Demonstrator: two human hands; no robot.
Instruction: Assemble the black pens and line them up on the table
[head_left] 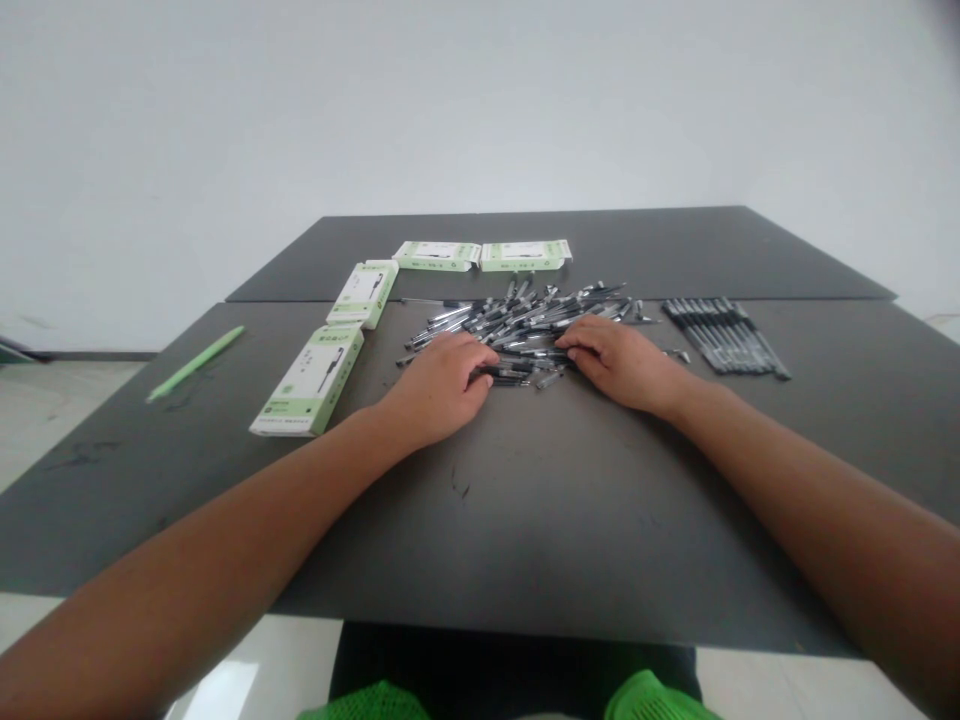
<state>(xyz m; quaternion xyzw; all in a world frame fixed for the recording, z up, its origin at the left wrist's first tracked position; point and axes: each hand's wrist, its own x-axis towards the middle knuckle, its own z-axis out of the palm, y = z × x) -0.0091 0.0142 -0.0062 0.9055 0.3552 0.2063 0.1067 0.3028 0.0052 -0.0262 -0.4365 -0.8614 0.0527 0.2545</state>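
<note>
A loose pile of clear-barrelled pens with black grips (517, 318) lies crosswise on the dark table. At the pile's near left edge, my left hand (442, 388) has its fingers curled and its thumb close to the index finger, with pens between them. On the pile's right side, my right hand (621, 362) is bent inward, thumb and fingertips drawn together at the pens. Its fingers partly cover what they grip. Farther right, several pens lie side by side in a neat row (724, 336).
Two white-and-green pen boxes (307, 385) lie end to end left of the pile, and two more boxes (525, 255) lie behind it. A light green pen-like stick (196, 363) rests at far left. A seam crosses the dark table (525, 520); a white wall stands behind.
</note>
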